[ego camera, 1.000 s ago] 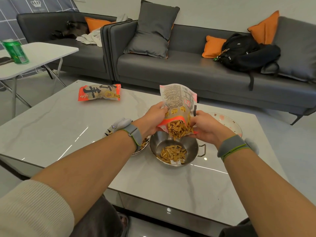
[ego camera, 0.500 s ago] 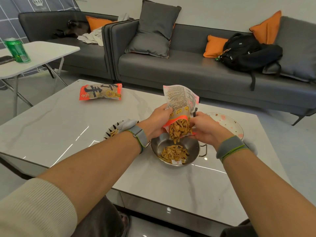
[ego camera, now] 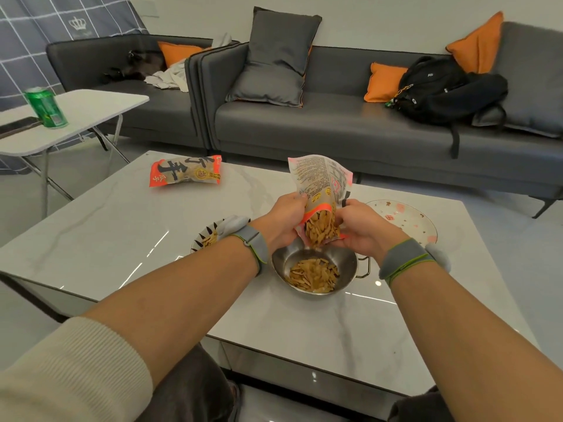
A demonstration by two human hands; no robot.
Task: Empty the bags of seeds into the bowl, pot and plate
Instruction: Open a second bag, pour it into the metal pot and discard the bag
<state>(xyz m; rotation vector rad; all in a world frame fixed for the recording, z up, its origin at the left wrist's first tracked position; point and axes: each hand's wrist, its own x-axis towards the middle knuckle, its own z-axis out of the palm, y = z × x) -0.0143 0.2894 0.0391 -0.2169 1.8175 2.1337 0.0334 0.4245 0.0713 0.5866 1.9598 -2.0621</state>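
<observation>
An opened seed bag [ego camera: 321, 184] hangs mouth down over the steel pot [ego camera: 347, 263], and seeds [ego camera: 313, 274] lie heaped in the pot's bottom. My left hand [ego camera: 283, 220] grips the bag's left side and my right hand [ego camera: 362, 228] grips its right side near the mouth. A patterned bowl [ego camera: 202, 239] with some seeds sits left of the pot, mostly hidden by my left wrist. A white flowered plate [ego camera: 408, 220] lies behind my right hand. A second, sealed seed bag [ego camera: 185, 171] rests at the table's far left.
The marble coffee table [ego camera: 122, 226] stands before a grey sofa [ego camera: 335, 123] with cushions and a black backpack [ego camera: 438, 89]. A small white side table [ego camera: 91, 108] at the left carries a green can [ego camera: 45, 107].
The bag stays tipped over the pot between both hands, and the heap of seeds in the pot has grown. My view has drifted a little.
</observation>
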